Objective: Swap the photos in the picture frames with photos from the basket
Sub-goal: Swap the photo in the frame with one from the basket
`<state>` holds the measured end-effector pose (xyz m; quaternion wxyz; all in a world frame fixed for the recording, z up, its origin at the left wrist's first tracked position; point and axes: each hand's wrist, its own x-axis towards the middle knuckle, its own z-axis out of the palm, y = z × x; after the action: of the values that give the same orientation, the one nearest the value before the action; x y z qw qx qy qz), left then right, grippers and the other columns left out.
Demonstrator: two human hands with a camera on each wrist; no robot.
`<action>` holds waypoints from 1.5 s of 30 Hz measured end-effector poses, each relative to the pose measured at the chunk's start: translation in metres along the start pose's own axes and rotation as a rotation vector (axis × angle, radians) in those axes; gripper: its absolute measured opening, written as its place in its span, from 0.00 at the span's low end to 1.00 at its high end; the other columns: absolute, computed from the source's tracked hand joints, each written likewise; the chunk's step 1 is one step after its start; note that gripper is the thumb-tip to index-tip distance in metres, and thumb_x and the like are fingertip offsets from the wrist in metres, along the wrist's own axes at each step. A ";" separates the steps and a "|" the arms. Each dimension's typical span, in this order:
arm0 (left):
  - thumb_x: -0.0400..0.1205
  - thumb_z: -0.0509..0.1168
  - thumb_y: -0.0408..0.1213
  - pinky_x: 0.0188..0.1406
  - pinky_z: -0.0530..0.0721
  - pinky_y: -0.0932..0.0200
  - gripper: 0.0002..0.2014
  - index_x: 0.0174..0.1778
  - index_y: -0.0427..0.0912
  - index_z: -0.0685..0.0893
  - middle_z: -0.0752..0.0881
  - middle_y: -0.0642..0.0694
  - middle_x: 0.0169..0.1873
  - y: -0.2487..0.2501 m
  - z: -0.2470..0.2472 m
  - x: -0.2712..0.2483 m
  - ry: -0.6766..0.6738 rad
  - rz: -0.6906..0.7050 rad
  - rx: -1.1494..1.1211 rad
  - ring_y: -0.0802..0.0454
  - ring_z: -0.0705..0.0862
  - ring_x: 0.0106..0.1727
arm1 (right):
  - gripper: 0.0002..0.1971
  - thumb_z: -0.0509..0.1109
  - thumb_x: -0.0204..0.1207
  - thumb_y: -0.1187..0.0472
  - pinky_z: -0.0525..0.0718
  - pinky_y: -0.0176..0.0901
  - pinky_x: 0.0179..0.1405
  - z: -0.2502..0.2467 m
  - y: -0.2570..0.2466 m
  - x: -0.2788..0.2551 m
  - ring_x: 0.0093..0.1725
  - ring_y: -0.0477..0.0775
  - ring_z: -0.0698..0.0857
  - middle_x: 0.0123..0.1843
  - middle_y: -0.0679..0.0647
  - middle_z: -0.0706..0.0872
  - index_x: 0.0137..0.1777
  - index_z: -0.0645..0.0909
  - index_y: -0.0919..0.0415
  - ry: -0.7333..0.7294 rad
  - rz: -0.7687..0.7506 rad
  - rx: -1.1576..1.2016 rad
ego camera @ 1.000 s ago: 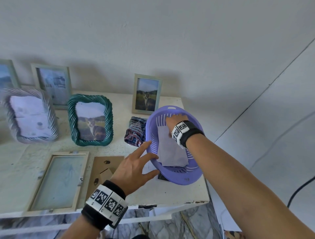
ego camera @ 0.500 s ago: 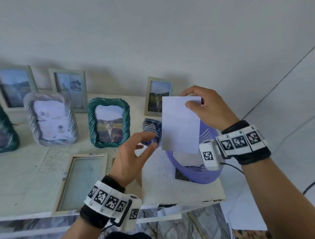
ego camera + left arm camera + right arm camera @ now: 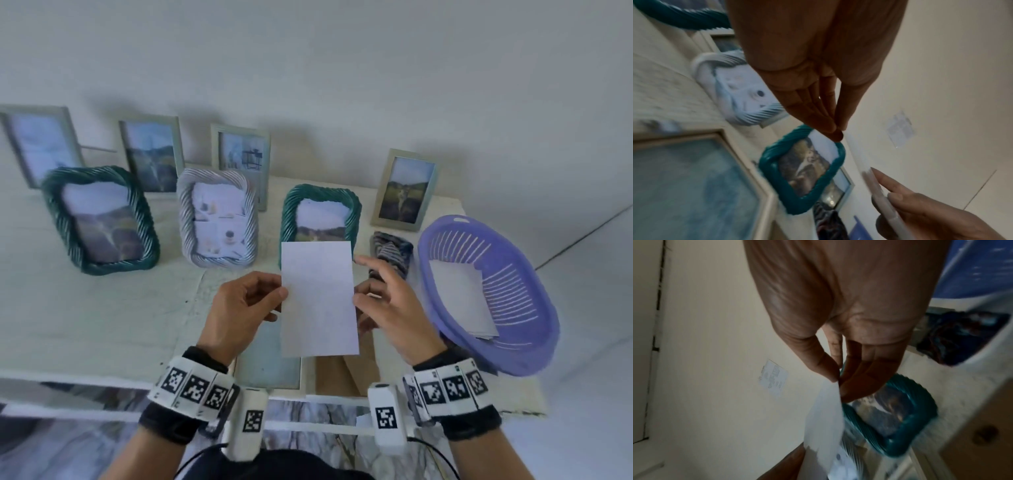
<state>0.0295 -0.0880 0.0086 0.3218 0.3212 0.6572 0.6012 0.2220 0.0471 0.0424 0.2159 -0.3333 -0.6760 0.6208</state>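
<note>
Two hands pinch the blank-backed white paper photo [image 3: 318, 298] upright above the pale worktop [image 3: 102, 308]: left hand [image 3: 239, 308] on its left edge, right hand [image 3: 387, 308] on its right. Best flip it picture-down, square it, then lower it onto the open cream wooden frame [image 3: 270, 370] directly beneath.

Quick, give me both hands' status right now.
Left hand: pinching the left edge of the photo, blank side towards the head camera.
Right hand: gripping the photo's right edge.
</note>
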 end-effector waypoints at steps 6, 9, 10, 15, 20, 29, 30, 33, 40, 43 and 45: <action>0.78 0.73 0.28 0.37 0.87 0.57 0.04 0.45 0.40 0.89 0.90 0.45 0.33 -0.039 -0.035 -0.011 0.001 -0.100 0.124 0.52 0.87 0.33 | 0.29 0.69 0.77 0.72 0.86 0.48 0.51 0.049 0.033 -0.014 0.49 0.59 0.87 0.45 0.61 0.89 0.74 0.72 0.47 -0.005 0.059 -0.065; 0.77 0.75 0.36 0.40 0.85 0.67 0.06 0.47 0.49 0.88 0.90 0.54 0.38 -0.049 -0.046 -0.015 0.014 -0.033 0.343 0.61 0.87 0.37 | 0.30 0.69 0.77 0.72 0.86 0.43 0.46 0.061 0.047 -0.016 0.46 0.57 0.86 0.42 0.59 0.88 0.76 0.71 0.47 0.018 0.085 -0.107; 0.77 0.75 0.37 0.40 0.84 0.69 0.07 0.48 0.51 0.88 0.89 0.56 0.40 -0.051 -0.049 -0.016 0.031 0.008 0.397 0.62 0.86 0.39 | 0.30 0.69 0.78 0.72 0.86 0.41 0.46 0.063 0.050 -0.016 0.44 0.54 0.86 0.40 0.56 0.88 0.77 0.71 0.48 0.025 0.088 -0.130; 0.78 0.73 0.38 0.44 0.85 0.64 0.09 0.54 0.50 0.87 0.83 0.55 0.47 -0.063 -0.062 -0.016 0.042 0.051 0.528 0.63 0.84 0.44 | 0.30 0.69 0.79 0.65 0.88 0.50 0.50 0.070 0.065 -0.012 0.45 0.48 0.86 0.43 0.50 0.87 0.79 0.68 0.44 0.043 0.121 -0.306; 0.78 0.73 0.34 0.43 0.84 0.71 0.10 0.54 0.49 0.87 0.87 0.54 0.45 -0.072 -0.066 -0.018 -0.015 -0.003 0.462 0.63 0.86 0.41 | 0.29 0.70 0.78 0.58 0.86 0.48 0.50 0.081 0.068 -0.010 0.44 0.44 0.84 0.42 0.44 0.84 0.78 0.69 0.42 0.097 0.088 -0.522; 0.78 0.73 0.32 0.42 0.80 0.77 0.10 0.52 0.49 0.87 0.87 0.54 0.43 -0.081 -0.068 -0.018 -0.037 -0.021 0.420 0.67 0.84 0.45 | 0.22 0.68 0.81 0.56 0.74 0.22 0.36 0.106 0.047 -0.012 0.34 0.37 0.76 0.43 0.45 0.84 0.75 0.76 0.51 0.078 0.042 -0.838; 0.78 0.73 0.32 0.42 0.80 0.77 0.10 0.52 0.49 0.87 0.87 0.54 0.42 -0.081 -0.068 -0.018 -0.037 -0.019 0.420 0.67 0.84 0.45 | 0.21 0.67 0.82 0.58 0.73 0.19 0.38 0.107 0.045 -0.012 0.33 0.35 0.74 0.43 0.46 0.83 0.75 0.76 0.54 0.064 0.038 -0.848; 0.78 0.73 0.32 0.42 0.81 0.76 0.10 0.52 0.50 0.87 0.87 0.55 0.42 -0.082 -0.067 -0.018 -0.040 -0.013 0.419 0.67 0.84 0.44 | 0.20 0.65 0.83 0.57 0.70 0.17 0.41 0.108 0.043 -0.012 0.31 0.33 0.70 0.44 0.46 0.79 0.75 0.75 0.53 0.027 0.032 -0.921; 0.78 0.73 0.33 0.43 0.82 0.74 0.10 0.53 0.51 0.86 0.87 0.55 0.42 -0.084 -0.068 -0.020 -0.036 -0.005 0.411 0.64 0.85 0.44 | 0.20 0.64 0.83 0.49 0.76 0.29 0.32 0.102 0.050 -0.012 0.33 0.40 0.74 0.44 0.46 0.80 0.74 0.75 0.47 -0.002 0.046 -0.944; 0.78 0.73 0.33 0.44 0.82 0.73 0.12 0.53 0.52 0.86 0.87 0.54 0.41 -0.084 -0.068 -0.022 -0.033 -0.011 0.394 0.63 0.85 0.44 | 0.21 0.66 0.81 0.50 0.77 0.29 0.35 0.084 0.052 -0.018 0.37 0.38 0.77 0.47 0.44 0.81 0.73 0.75 0.51 0.086 0.018 -0.918; 0.78 0.73 0.32 0.43 0.82 0.72 0.12 0.54 0.52 0.86 0.88 0.54 0.40 -0.084 -0.069 -0.022 -0.030 -0.017 0.382 0.62 0.85 0.43 | 0.24 0.65 0.80 0.45 0.77 0.32 0.43 0.068 0.057 -0.025 0.51 0.44 0.78 0.59 0.48 0.79 0.75 0.72 0.49 0.137 0.059 -1.047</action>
<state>-0.0160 -0.1521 -0.0699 0.2699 0.3799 0.7570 0.4580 0.2016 -0.0173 -0.0194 0.0464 -0.4553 -0.8702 0.1828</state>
